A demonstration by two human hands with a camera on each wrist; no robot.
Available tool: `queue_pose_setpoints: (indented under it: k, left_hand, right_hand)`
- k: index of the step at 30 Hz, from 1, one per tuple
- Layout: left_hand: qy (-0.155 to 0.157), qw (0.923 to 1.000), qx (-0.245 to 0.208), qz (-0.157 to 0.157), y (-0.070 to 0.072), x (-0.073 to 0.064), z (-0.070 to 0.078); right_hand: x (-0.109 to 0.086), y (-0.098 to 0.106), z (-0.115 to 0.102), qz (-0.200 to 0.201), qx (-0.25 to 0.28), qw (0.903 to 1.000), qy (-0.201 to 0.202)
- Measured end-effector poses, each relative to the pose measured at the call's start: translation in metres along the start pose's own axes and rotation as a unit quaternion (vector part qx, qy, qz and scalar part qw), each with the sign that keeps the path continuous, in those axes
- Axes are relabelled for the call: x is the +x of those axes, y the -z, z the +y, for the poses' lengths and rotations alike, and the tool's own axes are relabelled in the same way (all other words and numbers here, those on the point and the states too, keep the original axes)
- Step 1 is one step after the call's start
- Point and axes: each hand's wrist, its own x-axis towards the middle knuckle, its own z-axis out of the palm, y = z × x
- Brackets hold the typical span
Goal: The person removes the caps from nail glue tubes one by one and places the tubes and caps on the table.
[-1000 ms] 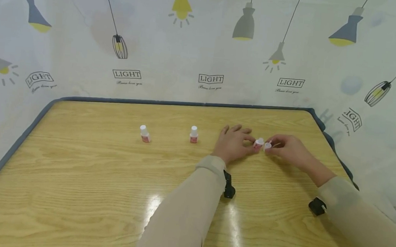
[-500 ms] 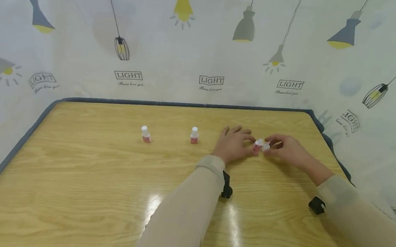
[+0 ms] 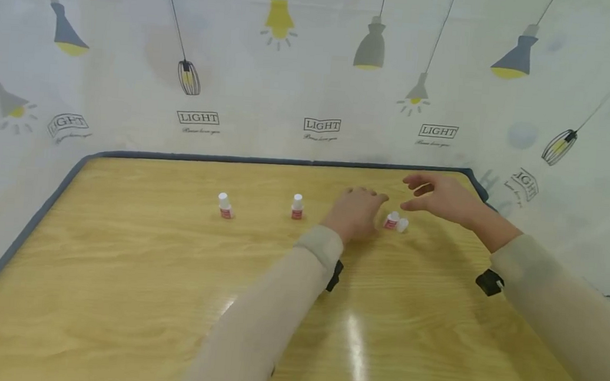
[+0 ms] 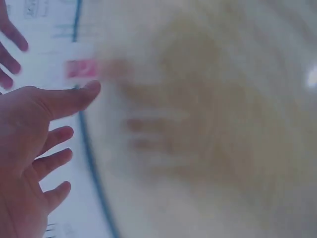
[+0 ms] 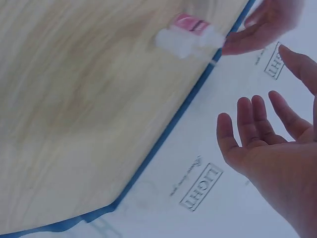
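Note:
A small white bottle with a red label point(image 3: 391, 221) stands on the table at the right, its screw cap off. The white cap point(image 3: 402, 225) lies right beside its base. My left hand point(image 3: 355, 213) hovers just left of the bottle, fingers loosely spread and holding nothing. Up and to the right, my right hand point(image 3: 445, 200) is raised off the table with relaxed fingers, also holding nothing. In the right wrist view the bottle point(image 5: 190, 24) and cap point(image 5: 173, 43) appear blurred, apart from the right fingers. The left wrist view shows the thumb overlapping the blurred bottle's lower edge point(image 4: 84, 68).
Two similar capped bottles stand farther left, one near the middle point(image 3: 297, 207) and one beyond it point(image 3: 225, 206). The wooden table point(image 3: 118, 272) has a dark edge strip point(image 3: 201, 158) along the back, against a printed curtain wall point(image 3: 258, 93).
Both hands have let go: the left has lifted away from the bottle leftward, the right has released the cap beside the bottle and risen up and away. The view has shifted slightly.

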Motion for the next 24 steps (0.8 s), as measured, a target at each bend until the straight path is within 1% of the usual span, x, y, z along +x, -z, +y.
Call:
queue_pose_setpoints:
  k: [3, 6, 7, 9, 11, 13, 15, 16, 17, 18, 20, 21, 24]
  left_hand:
    - [-0.018, 0.9984, 0.044, 0.03, 0.028, -0.016, -0.013]
    - [-0.016, 0.9949, 0.078, 0.062, 0.055, -0.032, -0.032]
    - [-0.011, 0.994, 0.082, 0.072, 0.062, -0.038, -0.04]
    - [0.005, 0.9933, 0.084, 0.079, 0.073, -0.049, -0.056]
    - [0.023, 0.994, 0.065, 0.085, 0.078, -0.057, -0.073]
    - [0.035, 0.9956, 0.022, 0.084, 0.077, -0.067, -0.09]
    - [0.039, 0.9951, -0.051, 0.076, 0.072, -0.076, -0.106]
    - [0.038, 0.9926, -0.09, 0.072, 0.068, -0.08, -0.113]
    - [0.036, 0.9883, -0.133, 0.066, 0.065, -0.084, -0.12]
    - [0.034, 0.9822, -0.175, 0.059, 0.062, -0.088, -0.126]
    - [0.036, 0.9681, -0.244, 0.046, 0.055, -0.096, -0.136]
    - [0.038, 0.9619, -0.268, 0.041, 0.052, -0.099, -0.141]
    - [0.06, 0.9497, -0.306, 0.033, 0.041, -0.106, -0.151]
  right_hand:
    - [0.006, 0.0, -0.023, -0.006, 0.009, 0.9998, 0.015]
    - [0.016, -0.005, -0.045, -0.007, 0.016, 0.9994, 0.029]
    - [0.02, -0.007, -0.051, -0.006, 0.018, 0.9992, 0.034]
    - [0.028, -0.013, -0.063, -0.004, 0.02, 0.999, 0.038]
    - [0.037, -0.019, -0.073, -0.001, 0.023, 0.9988, 0.044]
    - [0.046, -0.027, -0.083, 0.002, 0.026, 0.9985, 0.049]
    - [0.054, -0.035, -0.093, 0.004, 0.027, 0.9982, 0.053]
    - [0.058, -0.039, -0.098, 0.005, 0.028, 0.9981, 0.054]
    - [0.061, -0.044, -0.102, 0.007, 0.029, 0.998, 0.055]
    - [0.064, -0.048, -0.107, 0.006, 0.032, 0.998, 0.055]
    - [0.068, -0.058, -0.114, 0.003, 0.038, 0.9977, 0.057]
    - [0.07, -0.063, -0.117, 0.001, 0.04, 0.9975, 0.057]
    - [0.075, -0.079, -0.125, -0.005, 0.049, 0.9968, 0.062]
